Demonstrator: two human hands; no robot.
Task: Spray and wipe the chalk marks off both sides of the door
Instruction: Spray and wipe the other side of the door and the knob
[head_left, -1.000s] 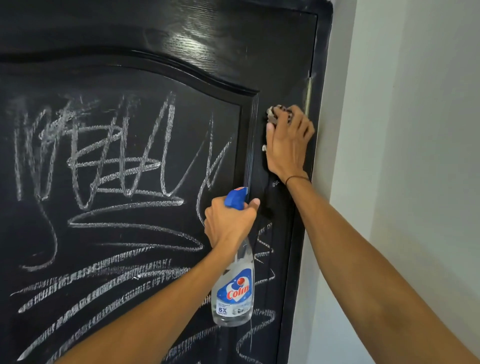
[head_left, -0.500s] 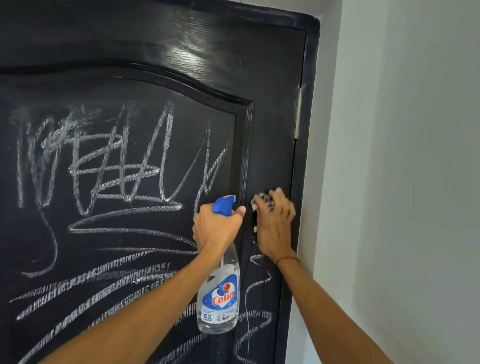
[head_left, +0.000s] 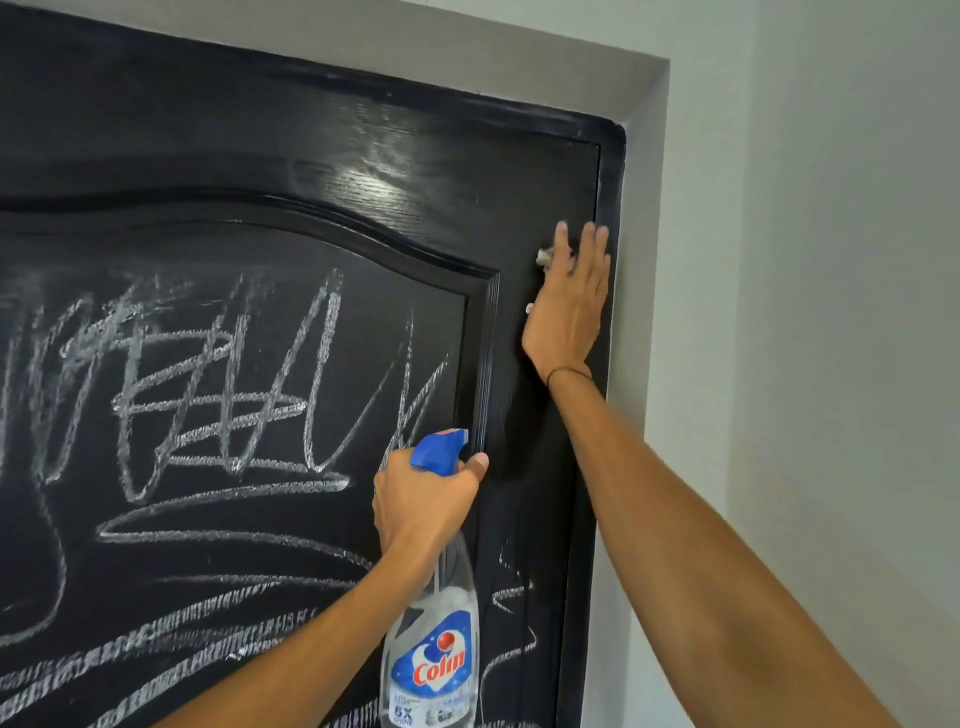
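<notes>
Both forearms bare, no sleeves in view. Right hand (head_left: 569, 306): thin dark band round the wrist just below it, prob. a thread or cord, too fine to tell. Left hand (head_left: 423, 501): no band or ring showing.

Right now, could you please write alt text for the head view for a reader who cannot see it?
A right hand presses a cloth flat against the right edge strip of a black door, fingers straight. The left hand grips a Colin spray bottle by its blue trigger head. White chalk scribbles cover the door's panel.
</notes>
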